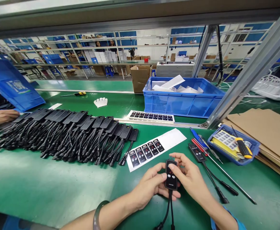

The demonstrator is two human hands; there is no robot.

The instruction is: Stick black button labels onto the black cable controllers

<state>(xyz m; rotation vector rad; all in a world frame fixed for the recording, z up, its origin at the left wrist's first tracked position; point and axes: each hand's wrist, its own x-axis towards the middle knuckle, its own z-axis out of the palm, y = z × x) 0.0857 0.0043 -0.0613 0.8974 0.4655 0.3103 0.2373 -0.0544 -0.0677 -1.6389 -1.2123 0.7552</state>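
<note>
A small black controller [171,174] with red-marked buttons and two black cables hanging from its lower end sits between both hands. My left hand [148,188] grips it from the left, thumb on its face. My right hand [189,179] holds its right side, fingers curled over the top edge. Just beyond lies a white label sheet [155,147] carrying several black stickers. A second black controller [196,152] with its cable lies on the green table [46,188] right of my hands.
A long row of black cabled controllers [65,134] covers the table's left. Another sticker sheet [151,116] and a blue crate [183,97] lie behind. A small blue tray [234,145] with tools, screwdrivers [202,143] and cardboard [269,134] are right. Another person's hand [0,116] is far left.
</note>
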